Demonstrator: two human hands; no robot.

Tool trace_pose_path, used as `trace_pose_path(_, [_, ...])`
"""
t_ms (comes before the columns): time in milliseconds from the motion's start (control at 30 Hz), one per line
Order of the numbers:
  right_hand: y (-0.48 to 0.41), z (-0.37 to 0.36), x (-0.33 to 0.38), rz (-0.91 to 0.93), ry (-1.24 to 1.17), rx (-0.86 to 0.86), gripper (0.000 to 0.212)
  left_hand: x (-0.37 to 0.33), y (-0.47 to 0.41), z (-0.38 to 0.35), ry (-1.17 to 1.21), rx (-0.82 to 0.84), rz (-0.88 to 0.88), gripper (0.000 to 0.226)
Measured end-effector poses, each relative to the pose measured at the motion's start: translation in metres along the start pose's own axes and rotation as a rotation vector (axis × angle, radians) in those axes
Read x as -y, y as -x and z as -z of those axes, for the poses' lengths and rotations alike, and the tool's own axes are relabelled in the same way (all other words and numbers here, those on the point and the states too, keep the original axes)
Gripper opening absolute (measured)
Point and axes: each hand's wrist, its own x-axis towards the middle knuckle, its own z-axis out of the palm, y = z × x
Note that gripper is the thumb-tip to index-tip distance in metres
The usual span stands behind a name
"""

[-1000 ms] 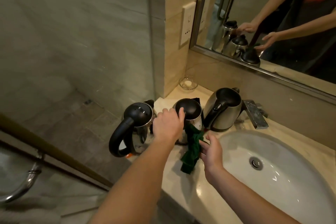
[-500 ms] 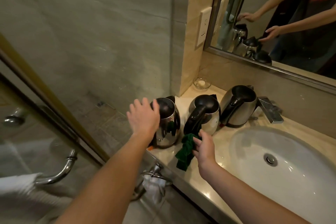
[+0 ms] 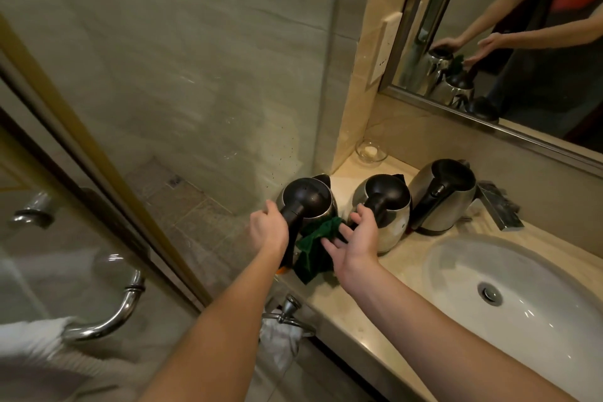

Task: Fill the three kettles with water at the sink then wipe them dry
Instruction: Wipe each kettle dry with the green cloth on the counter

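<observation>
Left kettle [image 3: 308, 197]: polished steel, black lid, at your bench's [image 3: 401, 258] left edge.
Your left hand [image 3: 269, 232]: gripping its black handle.
Your right hand [image 3: 355, 245]: fingers straight, touching green cloth [image 3: 315, 248].

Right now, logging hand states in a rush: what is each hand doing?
Left hand: grips the left kettle by its handle.
Right hand: open, fingers touching the green cloth.

I stand at a beige stone counter [image 3: 355, 313] tucked into a corner, with a metal-framed mirror [image 3: 522, 81] on the wall above it. At my left, a gold-framed glass shower door [image 3: 98, 170] carries a curved chrome handle [image 3: 130, 300]. Beyond the glass are pale grey wall tiles [image 3: 163, 59] and brownish floor tiles [image 3: 195, 206] in dim, warm light.
</observation>
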Motion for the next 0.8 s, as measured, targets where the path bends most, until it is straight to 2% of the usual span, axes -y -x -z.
trace_pose_path(133, [0.008, -0.026, 0.004, 0.008, -0.071, -0.039, 0.050, 0.002, 0.000, -0.001, -0.044, -0.032, -0.040, 0.054])
trace_pose_path(233, [0.008, -0.034, 0.000, 0.019, -0.073, -0.076, 0.020, 0.005, -0.002, -0.002, -0.069, -0.038, -0.063, 0.056])
trace_pose_path(267, [0.009, -0.036, -0.002, 0.023, -0.058, -0.085, 0.016, 0.006, -0.003, -0.003, -0.070, -0.042, -0.072, 0.056])
trace_pose_path(367, [0.005, -0.033, -0.009, 0.018, 0.005, -0.080, 0.030, 0.005, -0.002, -0.002, -0.080, -0.062, -0.104, 0.053])
trace_pose_path(467, [-0.008, -0.024, -0.020, -0.012, 0.031, -0.079, 0.021, 0.007, -0.003, -0.002, -0.072, -0.060, -0.116, 0.052])
trace_pose_path(567, [-0.014, -0.012, -0.029, -0.073, -0.033, -0.074, 0.037, 0.009, -0.005, -0.004, -0.033, -0.062, -0.118, 0.055])
trace_pose_path(700, [-0.015, -0.003, -0.027, -0.112, -0.049, -0.029, 0.020, 0.010, -0.006, -0.005, -0.003, -0.060, -0.115, 0.052])
trace_pose_path(800, [-0.018, 0.003, -0.019, -0.104, 0.018, 0.009, 0.038, 0.010, -0.005, -0.006, -0.012, -0.060, -0.121, 0.051])
